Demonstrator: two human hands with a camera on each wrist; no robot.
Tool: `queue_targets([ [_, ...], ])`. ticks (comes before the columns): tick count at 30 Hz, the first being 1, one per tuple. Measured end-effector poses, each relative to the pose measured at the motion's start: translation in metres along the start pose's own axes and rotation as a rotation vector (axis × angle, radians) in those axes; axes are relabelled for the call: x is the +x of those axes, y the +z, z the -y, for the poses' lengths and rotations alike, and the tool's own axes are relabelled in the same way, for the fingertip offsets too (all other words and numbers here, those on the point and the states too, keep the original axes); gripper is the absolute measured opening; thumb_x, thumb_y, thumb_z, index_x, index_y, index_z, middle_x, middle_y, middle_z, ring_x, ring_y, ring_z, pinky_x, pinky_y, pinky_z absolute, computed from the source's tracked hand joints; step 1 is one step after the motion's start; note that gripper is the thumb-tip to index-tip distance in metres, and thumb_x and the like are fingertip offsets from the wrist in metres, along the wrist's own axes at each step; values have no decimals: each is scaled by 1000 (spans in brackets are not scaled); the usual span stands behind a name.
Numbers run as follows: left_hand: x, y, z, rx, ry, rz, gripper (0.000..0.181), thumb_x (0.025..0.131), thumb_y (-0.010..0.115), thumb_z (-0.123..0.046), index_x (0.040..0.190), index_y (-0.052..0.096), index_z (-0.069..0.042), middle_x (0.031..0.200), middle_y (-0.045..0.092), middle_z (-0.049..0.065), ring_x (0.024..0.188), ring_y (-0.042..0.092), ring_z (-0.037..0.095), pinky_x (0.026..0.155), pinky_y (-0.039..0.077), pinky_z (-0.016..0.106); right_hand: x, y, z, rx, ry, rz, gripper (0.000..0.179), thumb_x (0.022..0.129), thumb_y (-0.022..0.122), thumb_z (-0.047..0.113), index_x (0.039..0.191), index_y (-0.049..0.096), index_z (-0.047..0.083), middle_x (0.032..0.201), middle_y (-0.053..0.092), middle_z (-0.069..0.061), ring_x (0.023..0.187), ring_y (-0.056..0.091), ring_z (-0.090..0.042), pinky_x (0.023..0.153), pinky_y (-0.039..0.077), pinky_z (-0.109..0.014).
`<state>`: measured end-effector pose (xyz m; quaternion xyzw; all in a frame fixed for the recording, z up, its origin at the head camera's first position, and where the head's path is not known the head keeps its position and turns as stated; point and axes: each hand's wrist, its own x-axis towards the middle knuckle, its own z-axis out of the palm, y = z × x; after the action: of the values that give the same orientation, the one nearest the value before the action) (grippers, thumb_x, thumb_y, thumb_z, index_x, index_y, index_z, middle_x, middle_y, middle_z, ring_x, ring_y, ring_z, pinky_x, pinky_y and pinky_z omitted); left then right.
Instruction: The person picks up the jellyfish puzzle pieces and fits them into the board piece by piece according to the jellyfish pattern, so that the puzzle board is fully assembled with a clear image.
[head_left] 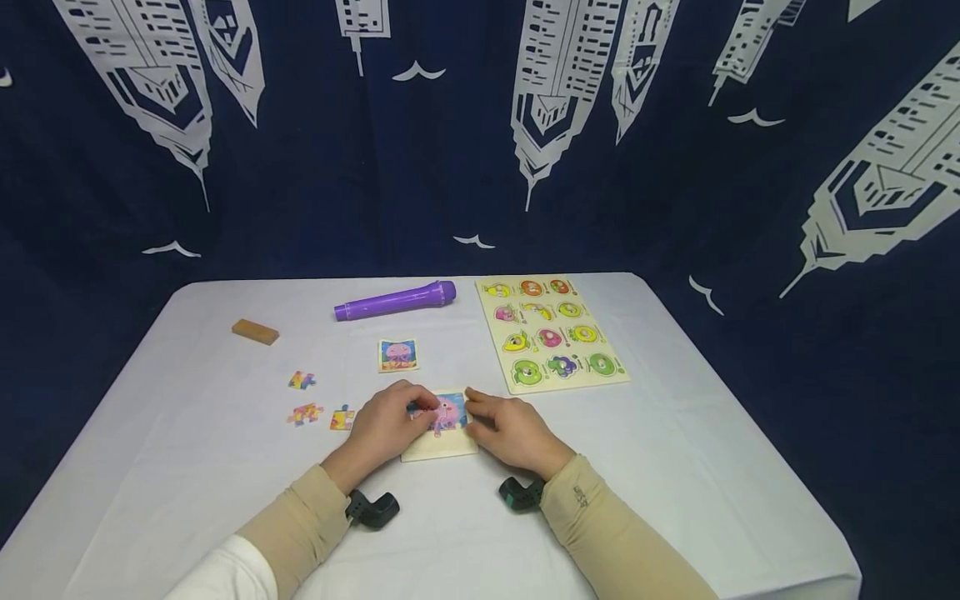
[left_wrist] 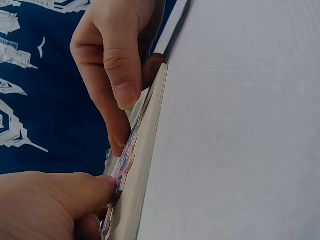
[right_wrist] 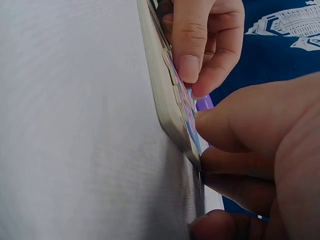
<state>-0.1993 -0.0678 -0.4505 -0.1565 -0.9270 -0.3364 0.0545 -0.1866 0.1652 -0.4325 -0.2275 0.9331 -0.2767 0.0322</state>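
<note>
Dark blue cloth [head_left: 330, 175] printed with pale towers fills the top of the frame, behind the white-covered counter [head_left: 712, 500]. Near the centre lies a purple microphone [head_left: 393, 302], with a fruit board [head_left: 540, 337] to its right and a brown block [head_left: 255, 332] on its left. Below the microphone is a small jellyfish card [head_left: 397, 355]; loose puzzle pieces [head_left: 305, 414] lie left of centre, one just beside my left hand [head_left: 385, 425]. That hand hides part of the puzzle tray [head_left: 438, 452], below the frame's centre. My left thumb and forefinger bend close together over the tray; I can't tell whether they pinch anything. My right hand [head_left: 519, 432] has its thumb and fingers parted, touching the tray's right edge. Jellyfish pieces [head_left: 451, 411] lie in the tray's upper part, with bare pale surface below them. The fruit board carries four rows of fruit.
</note>
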Motion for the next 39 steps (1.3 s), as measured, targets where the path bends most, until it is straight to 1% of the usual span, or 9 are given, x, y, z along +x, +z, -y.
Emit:
queue_targets([
  [5,0,0,0,5,-5,-8,7,87,83,-30,87,77,-33,94,66,-14,80,60,7,66,48,30,0,0,0,-4,-7,-7,42,100,66,24,138,65,7,153,54,-2,140,52,-25,114,42,-45],
  [15,0,0,-1,20,8,-16,6,86,84,-31,87,78,-31,94,67,-13,83,63,9,67,49,31,1,0,-2,-14,-22,-9,43,100,66,25,138,64,6,153,54,-3,140,52,-26,114,43,-45],
  [20,-1,-1,-2,17,31,-39,12,84,86,-29,80,75,-28,91,67,-10,81,63,11,68,50,31,1,0,-2,-10,-17,-9,43,100,67,26,138,65,7,153,54,-3,140,52,-25,114,43,-45],
  [22,-2,-1,-3,41,40,-42,13,84,86,-29,80,75,-26,91,66,-10,78,61,9,66,49,30,1,0,-2,-9,-13,-6,43,100,66,26,138,65,7,153,54,-3,140,51,-25,114,42,-45],
  [25,-5,-1,-7,118,67,-33,11,86,84,-27,82,75,-24,93,67,-11,72,58,7,61,47,29,1,1,-2,-9,-15,-6,43,100,66,26,138,65,7,153,53,-3,140,51,-25,114,42,-45],
  [29,-9,-4,-12,233,146,-38,9,89,81,-24,83,74,-22,96,68,-9,65,54,5,54,45,26,2,3,-1,-10,-28,-11,42,100,66,25,138,65,6,153,54,-3,140,52,-25,114,43,-45],
  [33,-12,-6,-13,268,203,-80,7,90,79,-22,85,75,-21,101,68,-7,62,53,3,51,42,22,2,3,-1,-7,-38,-14,41,100,66,25,137,65,6,153,54,-4,140,52,-26,113,43,-45],
  [36,-11,-14,-13,219,181,-136,4,91,77,-24,95,78,-21,112,67,-6,66,55,3,52,42,21,2,3,-1,-14,-38,-16,41,100,66,25,137,66,6,152,54,-4,139,53,-26,113,43,-45],
  [39,-12,-36,-13,110,132,-240,12,93,75,-23,105,78,-20,118,65,-2,74,60,6,58,45,24,2,1,-2,-21,-31,-19,42,99,67,25,136,66,7,152,55,-3,139,53,-25,114,42,-45],
])
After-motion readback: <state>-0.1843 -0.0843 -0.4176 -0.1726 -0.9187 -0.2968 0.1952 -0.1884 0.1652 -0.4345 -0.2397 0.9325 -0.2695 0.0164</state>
